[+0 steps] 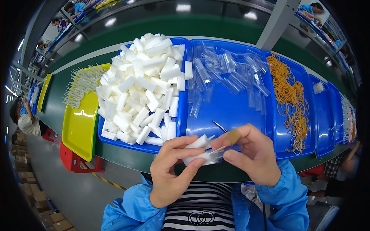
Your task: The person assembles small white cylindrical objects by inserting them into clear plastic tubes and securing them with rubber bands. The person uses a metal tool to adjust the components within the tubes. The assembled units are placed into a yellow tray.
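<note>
Near the table's front edge, my left hand (171,165) is closed around white foam pieces (199,142), with thumb and fingers on either side. A clear plastic sleeve (216,155) lies against the foam, between my two hands. My right hand (252,152) is closed in a pinch beside it. A tan-yellow band or cover (233,136) shows at its index fingertip. From behind that finger a thin pointed metal tool (219,126) sticks out up and left; its other end is hidden. How far the foam sits in the sleeve I cannot tell.
A blue tray (103,133) heaped with white foam blocks stands left, beside a yellow tray (79,127) with thin white parts. The middle blue tray (231,109) holds clear sleeves; another (281,148) holds orange cords. A grey post (275,27) rises behind. People work farther off.
</note>
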### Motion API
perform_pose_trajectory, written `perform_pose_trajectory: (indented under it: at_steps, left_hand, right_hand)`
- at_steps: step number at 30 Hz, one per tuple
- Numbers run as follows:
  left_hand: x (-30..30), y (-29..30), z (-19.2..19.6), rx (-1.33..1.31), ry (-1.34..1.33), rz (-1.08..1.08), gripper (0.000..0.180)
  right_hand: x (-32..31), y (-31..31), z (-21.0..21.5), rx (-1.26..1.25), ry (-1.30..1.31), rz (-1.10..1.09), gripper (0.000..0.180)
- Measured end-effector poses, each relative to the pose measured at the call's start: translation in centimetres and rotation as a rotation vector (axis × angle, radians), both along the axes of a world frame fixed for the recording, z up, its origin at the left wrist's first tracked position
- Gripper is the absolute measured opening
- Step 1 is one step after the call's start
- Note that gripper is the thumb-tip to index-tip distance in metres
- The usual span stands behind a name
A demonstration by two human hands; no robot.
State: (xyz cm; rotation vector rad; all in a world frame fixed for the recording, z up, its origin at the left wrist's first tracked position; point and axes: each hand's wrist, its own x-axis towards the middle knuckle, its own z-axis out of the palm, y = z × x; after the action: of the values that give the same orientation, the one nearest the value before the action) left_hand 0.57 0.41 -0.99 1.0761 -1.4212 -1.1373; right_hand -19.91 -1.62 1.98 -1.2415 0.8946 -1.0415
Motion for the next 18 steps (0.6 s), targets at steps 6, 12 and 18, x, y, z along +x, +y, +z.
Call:
perform_pose_trajectory:
  at_steps: [6,12,18]
  left_hand:
    - [-0.4,0.0,-0.6,-0.061,-0.058,0.09,0.025]
    - [0.1,-0.4,-0.3,-0.171,-0.172,0.055,0.028]
    - [0.7,-0.7,0.2,-0.02,0.003,-0.04,0.036]
  right_hand:
    - [0.5,0.6,-0.5,-0.376,0.365,-0.028,0.018]
    - [-0.8,-0.2,-0.9,-0.24,0.255,-0.144,0.031]
    - [-1.0,-1.1,-0.7,-0.026,0.016,-0.206,0.028]
